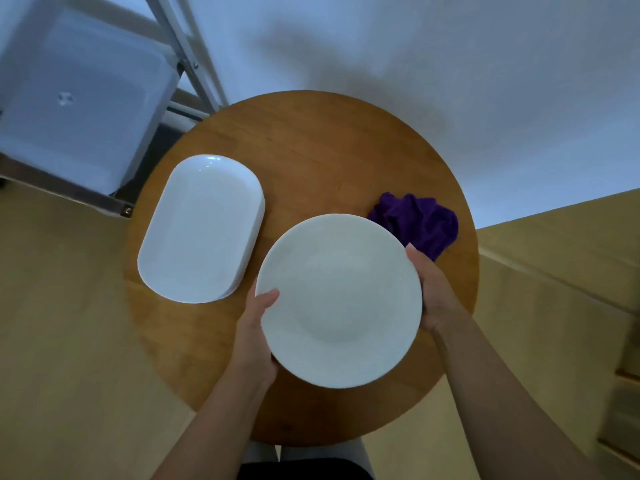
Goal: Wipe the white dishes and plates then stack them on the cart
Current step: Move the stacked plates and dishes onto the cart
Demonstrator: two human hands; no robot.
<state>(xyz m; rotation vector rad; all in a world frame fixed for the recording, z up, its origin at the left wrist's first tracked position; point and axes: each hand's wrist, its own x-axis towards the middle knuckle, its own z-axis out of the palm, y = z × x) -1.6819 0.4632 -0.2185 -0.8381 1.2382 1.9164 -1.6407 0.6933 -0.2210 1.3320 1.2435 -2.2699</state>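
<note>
Head view: round white plate (339,301) gripped at both rims by left hand (258,332) and right hand (434,292), seemingly above the worktop (311,140); oblong dishes (201,228) left, purple cloth (417,221) far right.

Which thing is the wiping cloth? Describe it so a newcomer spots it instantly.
Find the round wooden table. On its right side, just beyond the round white plate held by both hands, lies the purple cloth. It is the only dark, crumpled, soft thing there; everything else on the table is smooth white dishware.
</note>
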